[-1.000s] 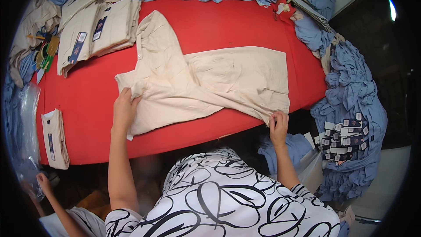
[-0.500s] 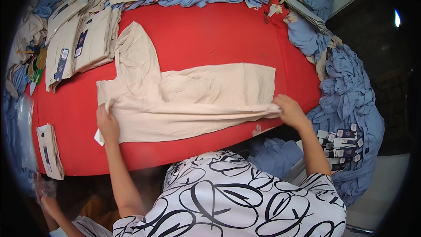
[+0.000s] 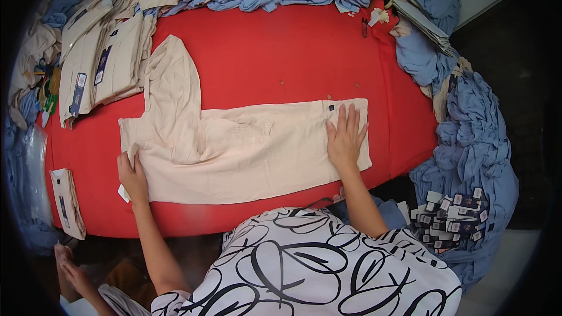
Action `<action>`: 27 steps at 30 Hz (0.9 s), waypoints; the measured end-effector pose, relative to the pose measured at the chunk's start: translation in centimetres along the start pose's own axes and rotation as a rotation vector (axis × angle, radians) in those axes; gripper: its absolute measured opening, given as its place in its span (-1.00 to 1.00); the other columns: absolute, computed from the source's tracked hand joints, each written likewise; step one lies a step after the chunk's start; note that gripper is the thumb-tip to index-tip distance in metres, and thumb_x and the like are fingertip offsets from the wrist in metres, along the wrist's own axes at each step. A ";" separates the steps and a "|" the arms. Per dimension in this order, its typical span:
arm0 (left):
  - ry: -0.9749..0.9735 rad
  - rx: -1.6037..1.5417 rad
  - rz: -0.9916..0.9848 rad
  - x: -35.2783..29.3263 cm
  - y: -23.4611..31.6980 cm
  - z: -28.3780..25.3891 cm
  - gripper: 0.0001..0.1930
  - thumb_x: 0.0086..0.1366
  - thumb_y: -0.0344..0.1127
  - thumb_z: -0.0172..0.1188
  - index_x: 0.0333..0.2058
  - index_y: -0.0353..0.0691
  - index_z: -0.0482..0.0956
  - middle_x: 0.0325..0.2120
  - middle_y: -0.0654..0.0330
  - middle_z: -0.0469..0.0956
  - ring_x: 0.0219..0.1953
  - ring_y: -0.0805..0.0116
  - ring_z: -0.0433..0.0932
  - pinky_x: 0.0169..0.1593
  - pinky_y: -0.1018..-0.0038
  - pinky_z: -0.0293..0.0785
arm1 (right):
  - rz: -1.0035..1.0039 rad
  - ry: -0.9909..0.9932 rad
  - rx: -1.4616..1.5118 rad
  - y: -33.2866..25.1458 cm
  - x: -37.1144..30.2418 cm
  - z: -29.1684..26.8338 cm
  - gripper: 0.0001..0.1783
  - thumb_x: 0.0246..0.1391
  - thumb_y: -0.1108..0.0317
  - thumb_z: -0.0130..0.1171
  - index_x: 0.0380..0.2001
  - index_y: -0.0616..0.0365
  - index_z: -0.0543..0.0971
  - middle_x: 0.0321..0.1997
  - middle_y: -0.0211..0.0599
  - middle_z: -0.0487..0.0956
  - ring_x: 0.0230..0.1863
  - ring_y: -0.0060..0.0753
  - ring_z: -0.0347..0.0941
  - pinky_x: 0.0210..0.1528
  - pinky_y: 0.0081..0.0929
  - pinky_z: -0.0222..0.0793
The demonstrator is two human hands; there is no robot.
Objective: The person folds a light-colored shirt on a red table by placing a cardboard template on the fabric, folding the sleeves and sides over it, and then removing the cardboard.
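A beige shirt (image 3: pixel 246 164) lies folded lengthwise on the red-covered table (image 3: pixel 263 52), with one sleeve (image 3: pixel 172 82) pointing away from me. At its left end, my left hand (image 3: pixel 133 180) is closed on the near edge, pinching a small fold between thumb and fingers. A white tag (image 3: pixel 123 193) pokes out beside that wrist. My right hand (image 3: pixel 346 140) rests flat near the shirt's right end, fingers spread, gripping nothing. Just beyond that hand's thumb shows a small dark label (image 3: pixel 331 107) on the cloth.
Folded beige garments (image 3: pixel 105 70) with dark tags are stacked at the far left; a small folded one (image 3: pixel 68 205) lies at the near left. Blue garments (image 3: pixel 474 123) heap along the right, with many tags (image 3: pixel 453 216). Another person's hands (image 3: pixel 73 269) appear at lower left.
My right hand has let go of the shirt's near right corner and now lies flat on the cloth. The raised near layer has flattened. My left hand keeps its hold, slightly nearer me.
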State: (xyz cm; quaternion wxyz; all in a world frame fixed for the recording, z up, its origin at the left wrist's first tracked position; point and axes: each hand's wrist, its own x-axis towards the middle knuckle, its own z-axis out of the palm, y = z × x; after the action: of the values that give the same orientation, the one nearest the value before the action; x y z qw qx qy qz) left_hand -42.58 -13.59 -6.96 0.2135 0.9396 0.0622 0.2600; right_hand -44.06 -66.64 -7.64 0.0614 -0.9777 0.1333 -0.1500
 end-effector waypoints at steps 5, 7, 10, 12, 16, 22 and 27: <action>0.079 0.010 -0.173 -1.2 3.2 1.0 -0.81 0.35 -0.38 0.12 -0.17 -0.41 0.47 -0.28 -0.04 0.48 -0.24 -0.05 0.50 -0.16 0.25 0.42 | -0.233 0.069 0.094 2.2 8.4 1.3 -0.45 0.28 0.15 0.00 0.28 0.12 0.31 0.39 -0.13 0.23 0.46 -0.08 0.01 0.47 0.09 -0.29; 0.090 0.022 -0.213 -1.4 4.2 1.3 -0.80 0.35 -0.37 0.13 -0.17 -0.41 0.47 -0.28 -0.03 0.48 -0.23 -0.05 0.50 -0.16 0.26 0.42 | -0.150 0.099 0.102 2.7 9.4 1.1 -0.49 0.26 0.20 0.04 0.23 0.11 0.36 0.28 -0.16 0.34 0.35 -0.09 0.14 0.41 0.08 -0.14; 0.076 -0.074 -0.193 -1.6 3.3 0.6 -0.79 0.36 -0.35 0.12 -0.16 -0.42 0.47 -0.26 -0.02 0.48 -0.22 -0.03 0.51 -0.14 0.28 0.43 | -0.018 0.162 0.010 2.8 9.3 1.0 -0.56 0.22 0.24 0.09 0.14 0.10 0.44 0.12 -0.21 0.45 0.17 -0.10 0.28 0.28 0.05 0.04; 0.069 -0.076 -0.166 -1.8 2.4 0.6 -0.78 0.37 -0.34 0.11 -0.15 -0.42 0.48 -0.25 -0.02 0.48 -0.21 -0.01 0.51 -0.12 0.30 0.43 | 0.034 0.152 0.007 3.5 8.3 0.8 -0.61 0.21 0.23 0.12 0.07 0.10 0.48 0.04 -0.21 0.49 0.09 -0.10 0.33 0.18 0.03 0.12; 0.067 -0.127 -0.140 -1.7 3.0 0.8 -0.77 0.38 -0.35 0.09 -0.12 -0.42 0.48 -0.22 -0.01 0.48 -0.19 0.00 0.50 -0.09 0.32 0.43 | 0.022 0.108 0.054 5.8 6.4 -0.7 -0.67 0.21 0.19 0.13 -0.05 0.14 0.51 -0.07 -0.10 0.54 0.00 0.00 0.41 0.05 -0.02 0.23; 0.052 -0.207 -0.172 -1.6 2.8 0.6 -0.77 0.37 -0.34 0.11 -0.14 -0.42 0.49 -0.22 0.02 0.49 -0.20 0.09 0.49 -0.08 0.37 0.41 | 0.174 0.050 0.197 7.9 3.6 -3.2 -0.68 0.24 0.20 0.10 -0.11 0.25 0.48 -0.23 0.11 0.57 -0.18 0.24 0.49 -0.14 0.01 0.38; -0.011 -0.134 -0.184 -1.2 2.8 0.4 -0.77 0.31 -0.34 0.21 -0.19 -0.40 0.50 -0.27 0.07 0.49 -0.23 0.17 0.48 -0.11 0.42 0.40 | 0.227 -0.084 0.037 6.8 3.8 -5.2 -0.70 0.20 0.28 0.09 -0.04 0.17 0.49 0.18 0.03 0.45 0.16 0.08 0.38 0.05 -0.05 0.34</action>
State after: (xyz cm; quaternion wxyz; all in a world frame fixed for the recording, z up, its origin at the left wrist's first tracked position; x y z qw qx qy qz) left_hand -43.42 -16.51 -6.60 0.2993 0.9150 0.1294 0.2376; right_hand -43.89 -74.63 -2.74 0.1016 -0.9605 0.2377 -0.1033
